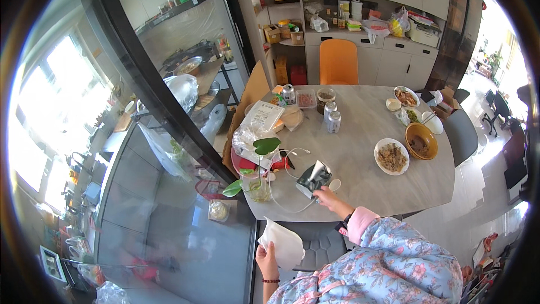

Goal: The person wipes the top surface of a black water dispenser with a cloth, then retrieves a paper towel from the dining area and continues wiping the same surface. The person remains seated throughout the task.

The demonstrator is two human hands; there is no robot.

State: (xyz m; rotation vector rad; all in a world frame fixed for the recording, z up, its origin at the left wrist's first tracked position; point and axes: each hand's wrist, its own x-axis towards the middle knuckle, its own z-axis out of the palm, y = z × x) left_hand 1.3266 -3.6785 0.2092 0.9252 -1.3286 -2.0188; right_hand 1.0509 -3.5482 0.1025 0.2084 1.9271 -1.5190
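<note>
My left hand (pixel 268 259) pinches a white sheet of tissue (pixel 283 242) by its lower left edge, in front of a dark padded chair (pixel 320 240). At the table's near edge, my right hand (pixel 328 197) grips the near corner of a dark green tissue pack (pixel 310 183). White tissue (pixel 319 172) sticks up from the pack's opening. Just beyond my right hand lies a small pale oval object (pixel 334 185), perhaps a spoon. A white cable (pixel 291 212) loops along the tabletop beside the pack.
The grey table (pixel 337 152) bears a plate of food (pixel 392 157), a brown bowl (pixel 421 141) and several cans (pixel 333 122). A plant cutting in a glass jar (pixel 257 192) stands near the left edge. Beside it rises a glass partition's dark frame (pixel 168 93). An orange chair (pixel 338 62) stands opposite.
</note>
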